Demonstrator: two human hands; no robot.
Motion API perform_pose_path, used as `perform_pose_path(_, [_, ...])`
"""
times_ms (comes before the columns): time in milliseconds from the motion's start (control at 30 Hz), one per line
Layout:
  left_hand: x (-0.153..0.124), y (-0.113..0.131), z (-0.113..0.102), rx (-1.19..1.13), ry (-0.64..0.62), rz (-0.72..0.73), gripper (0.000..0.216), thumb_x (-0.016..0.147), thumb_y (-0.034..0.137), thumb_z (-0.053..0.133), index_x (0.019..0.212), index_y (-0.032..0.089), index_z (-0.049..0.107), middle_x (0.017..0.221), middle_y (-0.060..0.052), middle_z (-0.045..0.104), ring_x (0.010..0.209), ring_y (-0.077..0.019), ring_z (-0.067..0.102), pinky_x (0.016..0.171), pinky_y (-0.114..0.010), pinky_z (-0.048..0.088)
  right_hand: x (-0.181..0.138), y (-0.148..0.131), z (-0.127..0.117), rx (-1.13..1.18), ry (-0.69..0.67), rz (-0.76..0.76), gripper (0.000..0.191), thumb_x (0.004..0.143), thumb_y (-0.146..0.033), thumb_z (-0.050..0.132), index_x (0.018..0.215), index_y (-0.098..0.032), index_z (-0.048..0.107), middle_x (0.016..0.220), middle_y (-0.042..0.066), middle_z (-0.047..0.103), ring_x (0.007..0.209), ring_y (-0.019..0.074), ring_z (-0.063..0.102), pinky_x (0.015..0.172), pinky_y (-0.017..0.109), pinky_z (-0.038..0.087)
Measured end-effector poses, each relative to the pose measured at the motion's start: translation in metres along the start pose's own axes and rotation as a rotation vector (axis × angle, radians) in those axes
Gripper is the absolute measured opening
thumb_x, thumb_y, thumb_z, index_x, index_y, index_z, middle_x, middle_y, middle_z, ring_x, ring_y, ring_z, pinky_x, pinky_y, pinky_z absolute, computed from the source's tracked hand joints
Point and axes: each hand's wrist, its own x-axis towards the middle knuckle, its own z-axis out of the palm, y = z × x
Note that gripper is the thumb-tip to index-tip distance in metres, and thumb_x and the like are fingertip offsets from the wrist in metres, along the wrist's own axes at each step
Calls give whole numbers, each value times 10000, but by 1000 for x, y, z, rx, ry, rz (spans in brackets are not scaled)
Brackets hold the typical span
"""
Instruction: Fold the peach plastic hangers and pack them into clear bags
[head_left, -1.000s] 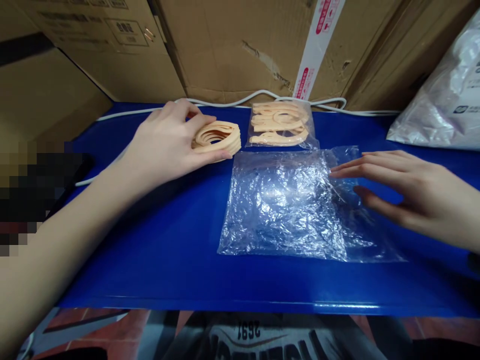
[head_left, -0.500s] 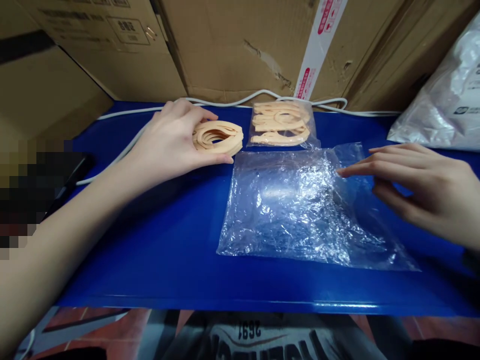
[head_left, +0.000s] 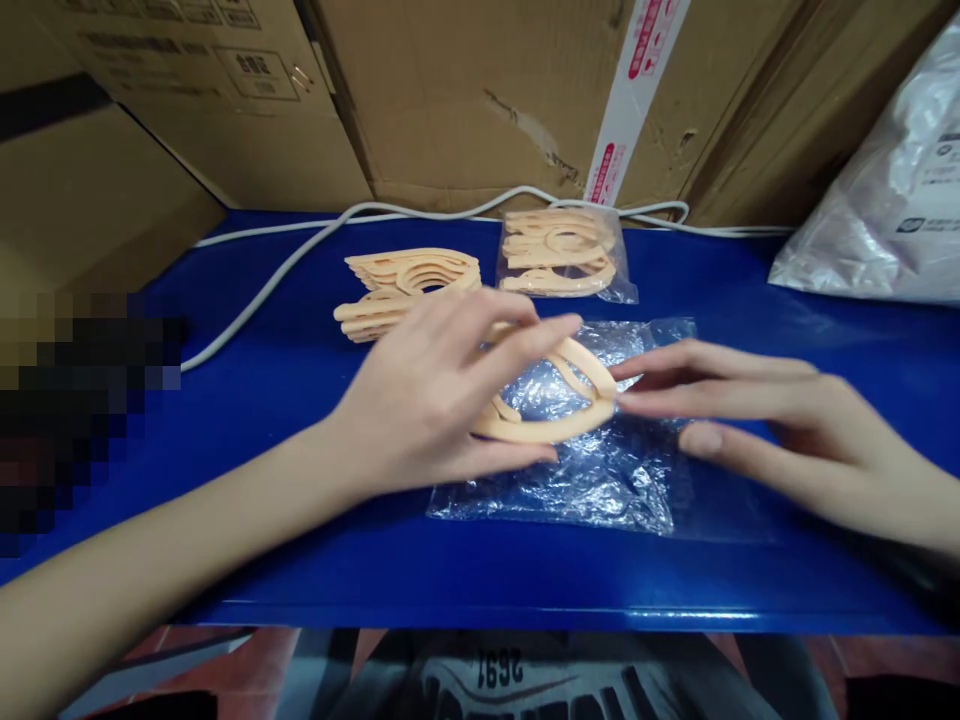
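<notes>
The single camera sat on the person's head, high over the near edge of the blue table [head_left: 300, 560], facing forward and down across it. It was close enough that the table filled most of the frame's width, with the left hand [head_left: 442, 390] and right hand [head_left: 817, 430] above it. The view reached cardboard boxes [head_left: 450, 110] behind the table and clothing [head_left: 592, 675] before its near edge.

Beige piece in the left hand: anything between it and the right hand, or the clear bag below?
Nothing visible. The right hand is at or just beside the beige piece, and the clear bag shows through its opening. The left hand hides the piece's left part.
</notes>
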Motion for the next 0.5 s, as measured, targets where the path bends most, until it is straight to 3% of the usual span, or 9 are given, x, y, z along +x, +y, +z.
perform_pose_path(100, [-2,16,6,-40,7,101,729,946,637,594,1453,123,498,1264,-153,677,1144,-270,640,964,-401,515,2,-8,8,100,-153,29,416,952,-470,638,1367,-449,660,1391,-22,675,1312,261,620,1029,392,563])
perform_pose_path(200, [-2,22,9,7,-37,114,662,992,591,542,1491,162,466,1381,-159,644,1197,-271,630,963,-393,489,-1,-8,7,181,-200,86,447,934,-511,650,1378,-452,639,1351,-14,703,1338,291,598,1048,447,557])
perform_pose_path(333, [-3,11,11,19,-112,23,747,958,635,560,1548,210,389,1527,-165,532,1331,-318,553,1065,-441,435,-4,2,2,167,-93,150,370,931,-493,661,1297,-454,701,1306,-20,727,1318,304,613,1046,480,559])
perform_pose_path(500, [-6,-11,13,-49,-102,-49,876,885,680,644,1561,218,335,1504,-162,533,1374,-330,512,1124,-472,410,-2,10,1,175,35,162,259,963,-429,650,1195,-435,765,1232,-30,760,1193,253,696,993,428,593])
